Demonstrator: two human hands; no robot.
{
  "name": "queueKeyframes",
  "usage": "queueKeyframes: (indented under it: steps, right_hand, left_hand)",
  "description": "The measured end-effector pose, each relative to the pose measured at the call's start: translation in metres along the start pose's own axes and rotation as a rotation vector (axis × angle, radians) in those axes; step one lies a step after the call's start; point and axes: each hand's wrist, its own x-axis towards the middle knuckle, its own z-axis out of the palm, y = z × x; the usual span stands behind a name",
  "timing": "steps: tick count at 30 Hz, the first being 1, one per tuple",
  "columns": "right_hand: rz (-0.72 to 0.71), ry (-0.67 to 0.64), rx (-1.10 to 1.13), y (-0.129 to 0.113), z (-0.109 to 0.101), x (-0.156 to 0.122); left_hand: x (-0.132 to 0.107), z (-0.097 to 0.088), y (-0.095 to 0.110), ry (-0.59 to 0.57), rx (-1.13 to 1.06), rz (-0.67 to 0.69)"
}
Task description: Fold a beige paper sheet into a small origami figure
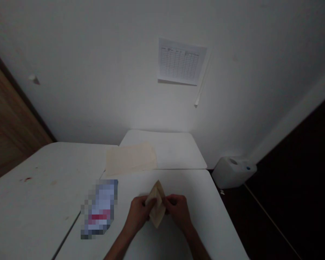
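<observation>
Bare left hand [139,213] and right hand [178,212] pinch, fingers closed, a folded, pointed tan paper [157,204] over a white folding table [189,184]; a pixelated flat item [99,209] lies beside them, an unfolded cream sheet [130,158] farther off.

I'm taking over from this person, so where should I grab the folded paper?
Pinch the folded paper at its upper tip, coming from the far side. The left hand and right hand cover its two sides, while that pointed tip stands free above them. It likely gives the cleanest hold without disturbing their grip.
</observation>
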Motion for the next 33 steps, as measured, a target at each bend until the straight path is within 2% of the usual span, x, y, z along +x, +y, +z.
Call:
queueKeyframes:
  steps: [5, 11, 17, 21, 26, 29, 32, 33]
  right_hand:
    - [0.013, -0.002, 0.003, -0.003, 0.000, -0.001]
    - [0.024, 0.066, -0.009, -0.004, -0.006, -0.002]
    - [0.000, 0.081, -0.072, -0.004, -0.007, -0.002]
    - [0.000, 0.063, -0.057, -0.001, -0.007, -0.002]
    - [0.005, 0.008, -0.089, 0.000, -0.010, -0.001]
    - [-0.046, 0.032, -0.148, -0.008, -0.011, -0.004]
    - [-0.180, 0.124, -0.343, -0.018, -0.011, -0.015]
    - [-0.239, 0.112, -0.416, -0.019, -0.011, -0.019]
  left_hand:
    - [0.000, -0.001, 0.000, 0.020, 0.000, -0.010]
    - [-0.003, -0.004, 0.000, 0.001, -0.015, -0.062]
    - [-0.007, -0.009, 0.002, -0.008, 0.018, -0.017]
    - [-0.005, -0.010, 0.001, -0.022, 0.023, -0.007]
    - [-0.004, -0.012, 0.004, 0.015, 0.047, -0.010]
    - [-0.003, -0.013, 0.004, 0.071, 0.058, -0.020]
    - [-0.002, -0.013, 0.006, 0.144, 0.043, -0.017]
    - [-0.002, -0.013, 0.007, 0.166, 0.040, -0.015]
